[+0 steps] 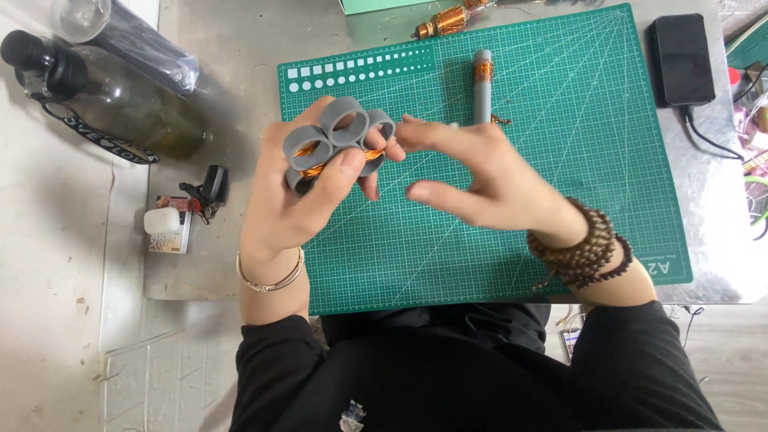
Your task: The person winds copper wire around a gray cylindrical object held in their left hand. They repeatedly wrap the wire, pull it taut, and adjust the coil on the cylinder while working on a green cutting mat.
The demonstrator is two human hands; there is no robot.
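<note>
left hand (292, 200) grips grey tubes (336, 136) above green mat (560, 160).

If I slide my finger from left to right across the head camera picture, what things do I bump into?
Dark bottle → small white box → left hand holding grey rings → right hand → black box with cable.

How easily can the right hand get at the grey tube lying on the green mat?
Probably yes. The right hand is bare and only touches the ring cluster that the left hand holds. The grey tube lies just beyond its fingers, on the mat, with nothing between.
</note>
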